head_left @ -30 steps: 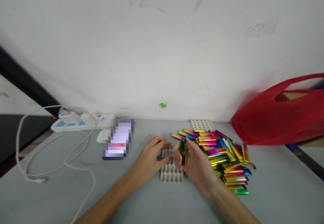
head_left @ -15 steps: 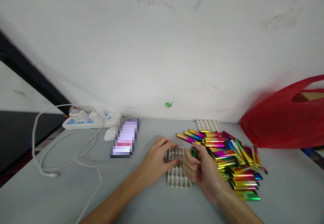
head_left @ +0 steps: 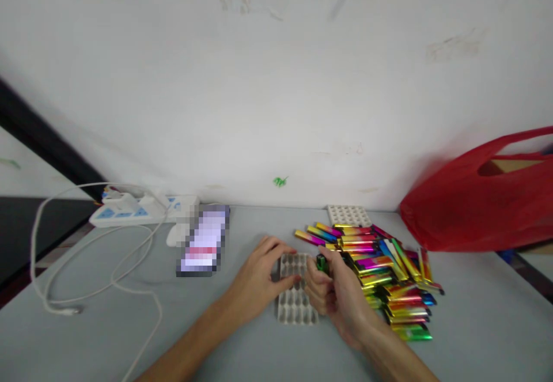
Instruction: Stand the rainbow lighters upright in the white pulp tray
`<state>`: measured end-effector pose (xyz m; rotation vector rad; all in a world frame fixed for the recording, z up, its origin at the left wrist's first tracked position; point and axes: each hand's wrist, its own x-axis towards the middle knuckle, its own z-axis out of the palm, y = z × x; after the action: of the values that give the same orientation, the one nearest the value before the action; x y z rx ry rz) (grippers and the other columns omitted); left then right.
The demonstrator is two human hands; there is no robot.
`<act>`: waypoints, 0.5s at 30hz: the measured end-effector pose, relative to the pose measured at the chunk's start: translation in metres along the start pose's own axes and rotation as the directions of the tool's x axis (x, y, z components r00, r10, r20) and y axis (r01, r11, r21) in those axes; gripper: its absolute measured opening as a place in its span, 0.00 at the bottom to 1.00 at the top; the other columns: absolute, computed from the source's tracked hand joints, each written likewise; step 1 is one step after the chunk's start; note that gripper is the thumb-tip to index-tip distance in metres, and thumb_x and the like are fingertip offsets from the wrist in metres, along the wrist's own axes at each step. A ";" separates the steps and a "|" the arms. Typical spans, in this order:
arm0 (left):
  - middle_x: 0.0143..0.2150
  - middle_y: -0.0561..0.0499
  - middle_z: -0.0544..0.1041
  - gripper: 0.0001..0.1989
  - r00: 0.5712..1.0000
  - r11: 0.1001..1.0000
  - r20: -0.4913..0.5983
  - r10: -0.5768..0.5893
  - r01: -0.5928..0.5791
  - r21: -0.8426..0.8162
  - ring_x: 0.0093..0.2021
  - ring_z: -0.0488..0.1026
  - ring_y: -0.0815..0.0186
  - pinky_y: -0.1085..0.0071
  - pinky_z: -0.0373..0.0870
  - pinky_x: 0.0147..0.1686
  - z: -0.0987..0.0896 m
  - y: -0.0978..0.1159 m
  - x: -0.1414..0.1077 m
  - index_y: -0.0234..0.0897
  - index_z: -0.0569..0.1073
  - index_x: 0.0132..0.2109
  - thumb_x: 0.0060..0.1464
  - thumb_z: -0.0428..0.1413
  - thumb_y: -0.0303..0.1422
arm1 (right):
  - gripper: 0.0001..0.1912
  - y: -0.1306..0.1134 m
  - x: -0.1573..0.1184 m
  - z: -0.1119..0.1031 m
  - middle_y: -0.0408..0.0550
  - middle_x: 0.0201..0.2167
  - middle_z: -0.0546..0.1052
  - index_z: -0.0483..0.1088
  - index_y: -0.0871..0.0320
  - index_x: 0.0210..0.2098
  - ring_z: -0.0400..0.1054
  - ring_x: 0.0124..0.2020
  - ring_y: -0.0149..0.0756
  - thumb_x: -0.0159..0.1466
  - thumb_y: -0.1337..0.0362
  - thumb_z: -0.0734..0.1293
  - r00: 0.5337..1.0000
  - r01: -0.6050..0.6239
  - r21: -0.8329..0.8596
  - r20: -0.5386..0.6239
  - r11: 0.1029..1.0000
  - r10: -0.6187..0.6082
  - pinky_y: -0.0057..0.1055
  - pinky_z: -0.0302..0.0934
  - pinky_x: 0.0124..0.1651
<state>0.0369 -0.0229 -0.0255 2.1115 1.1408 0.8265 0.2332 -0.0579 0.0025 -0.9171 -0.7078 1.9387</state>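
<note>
One shiny green object [head_left: 321, 263] within the curled right hand [head_left: 339, 295].

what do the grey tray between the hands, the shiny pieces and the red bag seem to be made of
Grey tray: matte, probably moulded plastic or paper pulp; its rows of dull hollows fit either.
Shiny pieces: glossy, perhaps metal or coated plastic, judging by their bright streaked reflections.
Red bag: matte, likely fabric, from its soft, creased look and curving handle.
</note>
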 end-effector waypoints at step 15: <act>0.54 0.46 0.81 0.17 1.000 1.000 -0.006 -0.002 0.002 -0.009 0.57 0.78 0.51 0.56 0.75 0.59 -0.003 0.003 0.000 0.45 0.82 0.55 0.61 0.70 0.30 | 0.36 0.006 0.007 -0.003 0.30 0.18 0.51 0.59 0.53 0.24 0.36 0.20 0.25 0.61 0.30 0.74 0.995 0.073 -0.080 -0.067 0.994 -0.078 0.29 0.30 0.24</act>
<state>0.0361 -0.0239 -0.0217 2.1020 1.1404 0.8361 0.2302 -0.0549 -0.0061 -0.9862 -0.7700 1.8152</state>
